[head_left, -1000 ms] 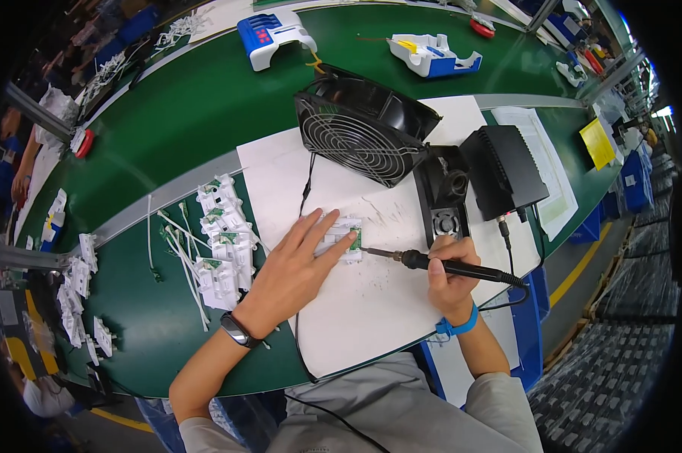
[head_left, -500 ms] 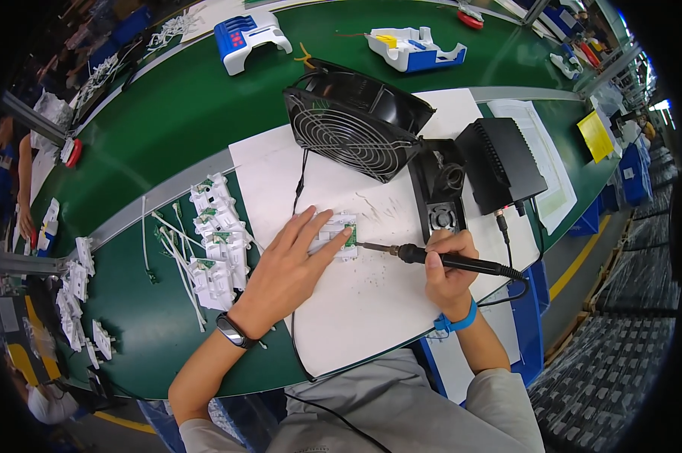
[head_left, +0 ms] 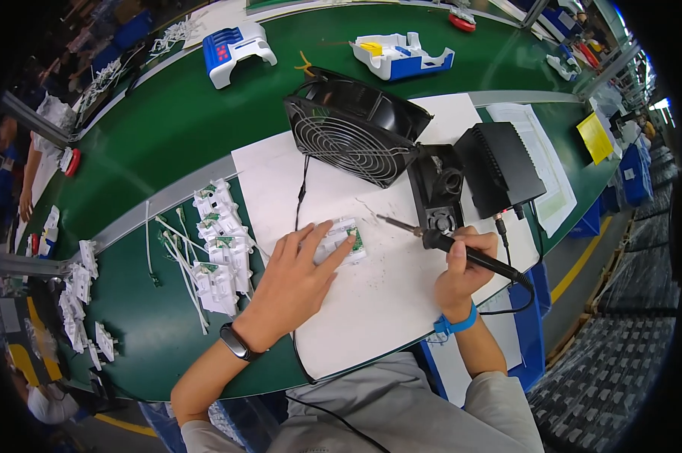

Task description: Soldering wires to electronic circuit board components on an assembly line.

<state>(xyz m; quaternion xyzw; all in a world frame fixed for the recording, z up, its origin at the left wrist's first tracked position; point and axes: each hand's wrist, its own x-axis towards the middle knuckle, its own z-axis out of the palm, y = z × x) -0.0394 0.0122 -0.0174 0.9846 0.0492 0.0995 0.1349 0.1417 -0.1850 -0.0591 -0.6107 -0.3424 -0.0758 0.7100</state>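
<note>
My left hand [head_left: 292, 275] lies over a small white plastic part [head_left: 332, 243] on the white sheet, its fingers holding the part down. One fingertip touches the green circuit board [head_left: 357, 240] at the part's right end. In my right hand [head_left: 465, 273] is a black soldering iron [head_left: 469, 254], gripped like a pen. Its metal tip points up and left, above the sheet and apart from the board. Left of my left hand, several white plastic parts [head_left: 224, 249] with green boards stand in a row, beside white cables [head_left: 184, 268].
A black fan [head_left: 348, 136] stands beyond my hands. Right of it are a soldering iron stand [head_left: 440, 192] and a black power box [head_left: 499, 166]. Blue-and-white housings [head_left: 237, 51] lie on the green belt [head_left: 167, 113]. Another person's arm [head_left: 30, 177] shows at far left.
The iron's tip has drawn away from the circuit board, to the right and upward. The part has turned slightly under my left hand. Blue-and-white housings have shifted left on the belt.
</note>
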